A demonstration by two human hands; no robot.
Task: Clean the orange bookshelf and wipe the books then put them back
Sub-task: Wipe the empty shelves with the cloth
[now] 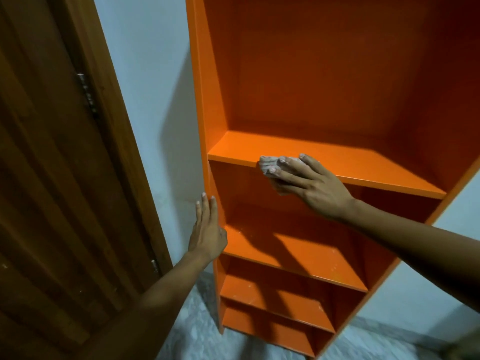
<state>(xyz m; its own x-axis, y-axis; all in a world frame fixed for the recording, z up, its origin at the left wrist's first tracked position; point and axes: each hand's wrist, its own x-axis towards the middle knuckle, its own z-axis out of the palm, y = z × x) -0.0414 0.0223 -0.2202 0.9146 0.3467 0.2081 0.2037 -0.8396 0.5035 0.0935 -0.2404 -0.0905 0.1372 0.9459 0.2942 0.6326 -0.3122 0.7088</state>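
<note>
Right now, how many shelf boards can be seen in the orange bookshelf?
4: top board under the cloth, second, third, fourth near the floor. Any above are out of view.

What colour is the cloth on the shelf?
The cloth is whitish grey, seen in the head view under the right hand.
</note>
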